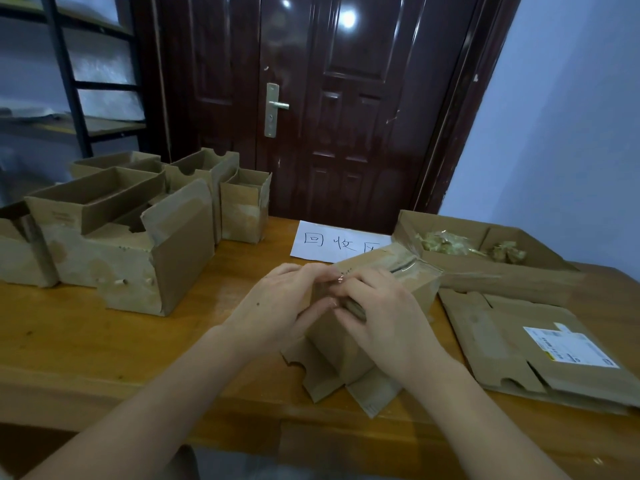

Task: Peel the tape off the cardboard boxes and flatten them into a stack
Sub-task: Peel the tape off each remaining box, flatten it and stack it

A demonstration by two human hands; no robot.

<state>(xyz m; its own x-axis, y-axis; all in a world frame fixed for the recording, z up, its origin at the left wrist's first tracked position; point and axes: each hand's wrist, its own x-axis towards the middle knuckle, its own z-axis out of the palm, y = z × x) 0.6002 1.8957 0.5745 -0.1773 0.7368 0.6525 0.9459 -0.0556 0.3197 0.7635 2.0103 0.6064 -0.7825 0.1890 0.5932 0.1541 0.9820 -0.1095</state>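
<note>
Picking at tape (337, 279) on top edge of cardboard box (391, 271), left hand (277, 306) and right hand (384, 317) both curl fingers round box at table (104, 341) centre. Flattened stack (540, 355) lies right; tray of peeled tape scraps (460, 249) behind it; untouched boxes (131, 237) wait left. Risk: tape likely tears short, or rips cardboard facing, if yanked steeply.

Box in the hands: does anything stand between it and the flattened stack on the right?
Nothing visible does. The box, gripped by the left hand and right hand, sits just left of the flattened stack, with only bare table between.
</note>
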